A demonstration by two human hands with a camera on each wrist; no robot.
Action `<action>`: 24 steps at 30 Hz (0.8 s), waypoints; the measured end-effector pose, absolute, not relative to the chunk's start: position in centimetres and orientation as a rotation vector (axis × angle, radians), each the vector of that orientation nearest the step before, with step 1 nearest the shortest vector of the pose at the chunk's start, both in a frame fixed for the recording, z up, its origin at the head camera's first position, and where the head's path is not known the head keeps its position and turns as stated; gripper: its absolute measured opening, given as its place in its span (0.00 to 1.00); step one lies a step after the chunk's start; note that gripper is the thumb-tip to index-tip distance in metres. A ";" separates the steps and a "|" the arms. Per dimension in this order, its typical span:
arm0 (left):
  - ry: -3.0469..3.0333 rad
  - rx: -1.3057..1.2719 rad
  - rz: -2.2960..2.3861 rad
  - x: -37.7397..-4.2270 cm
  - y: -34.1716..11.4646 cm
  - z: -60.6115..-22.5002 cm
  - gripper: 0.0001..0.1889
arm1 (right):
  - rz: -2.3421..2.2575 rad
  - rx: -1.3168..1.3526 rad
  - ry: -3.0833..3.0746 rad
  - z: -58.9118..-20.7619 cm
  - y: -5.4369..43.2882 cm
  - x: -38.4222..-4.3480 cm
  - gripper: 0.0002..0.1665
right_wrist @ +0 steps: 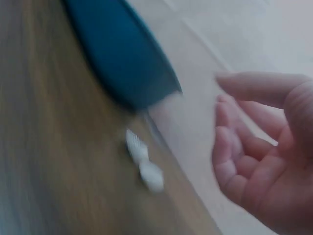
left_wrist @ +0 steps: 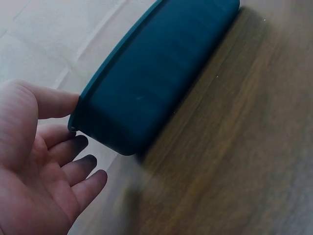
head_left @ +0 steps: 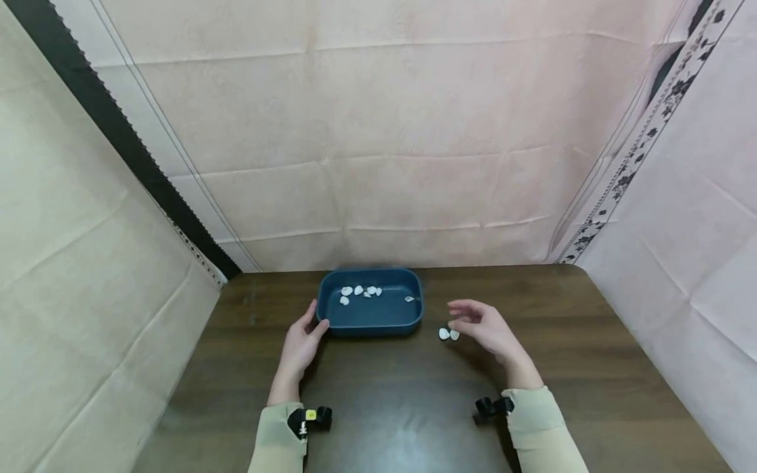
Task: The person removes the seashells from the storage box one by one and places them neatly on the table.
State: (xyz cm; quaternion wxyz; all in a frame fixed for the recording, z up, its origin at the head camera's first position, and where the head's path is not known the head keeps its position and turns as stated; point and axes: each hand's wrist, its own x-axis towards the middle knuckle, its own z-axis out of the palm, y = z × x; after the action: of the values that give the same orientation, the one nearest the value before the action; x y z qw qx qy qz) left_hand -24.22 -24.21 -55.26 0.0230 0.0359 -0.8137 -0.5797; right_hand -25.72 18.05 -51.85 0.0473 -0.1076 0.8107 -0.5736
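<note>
A dark blue rectangular tray (head_left: 369, 328) lies on the table with several small white shells (head_left: 358, 290) inside, most of them toward its left half and one near the right end. My left hand (head_left: 299, 345) grips the tray's left front corner; in the left wrist view the thumb presses its rim (left_wrist: 84, 96) and the other fingers curl beneath. To the right of the tray, two white shells (head_left: 444, 334) lie side by side on the wood, one showing ribs in the blurred right wrist view. Just over them hovers my right hand (head_left: 485, 328), fingers loosely bent, nothing visible between them.
The brown wooden table (head_left: 390, 401) ends at a pale cloth backdrop (head_left: 378, 164) right behind the tray. More cloth walls (head_left: 680, 263) rise on the left and right sides. A small black camera (head_left: 493, 406) sits on each wrist.
</note>
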 end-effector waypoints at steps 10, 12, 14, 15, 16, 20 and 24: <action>-2.510 0.094 -1.773 -24.0 -24.3 -55.2 0.34 | -1.828 -0.575 2.397 -48.8 8.5 -28.4 0.17; -2.520 0.089 -1.759 -24.1 -24.2 -55.2 0.34 | -1.802 -0.575 2.391 -48.6 7.2 -29.0 0.15; -2.528 0.095 -1.752 -24.1 -24.1 -55.2 0.34 | -1.801 -0.539 2.354 -48.7 6.0 -29.6 0.15; -2.531 0.096 -1.749 -24.1 -24.1 -55.2 0.34 | -1.803 -0.514 2.331 -48.8 5.6 -29.9 0.15; -2.536 0.097 -1.746 -24.2 -24.0 -55.2 0.34 | -1.806 -0.490 2.310 -48.9 5.1 -30.2 0.15; -2.540 0.090 -1.741 -24.2 -23.9 -55.1 0.34 | -1.805 -0.391 2.262 -49.5 3.8 -31.2 0.15; -2.547 0.096 -1.733 -24.1 -23.9 -55.1 0.34 | -1.773 -0.288 2.304 -50.2 2.5 -32.2 0.17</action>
State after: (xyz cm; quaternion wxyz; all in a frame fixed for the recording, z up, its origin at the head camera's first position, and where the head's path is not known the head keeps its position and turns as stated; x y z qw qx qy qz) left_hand -24.13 -23.85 -55.12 0.0296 0.0310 -0.8261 -0.5620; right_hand -32.21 2.53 -50.22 0.1097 -0.0979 0.7838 -0.6033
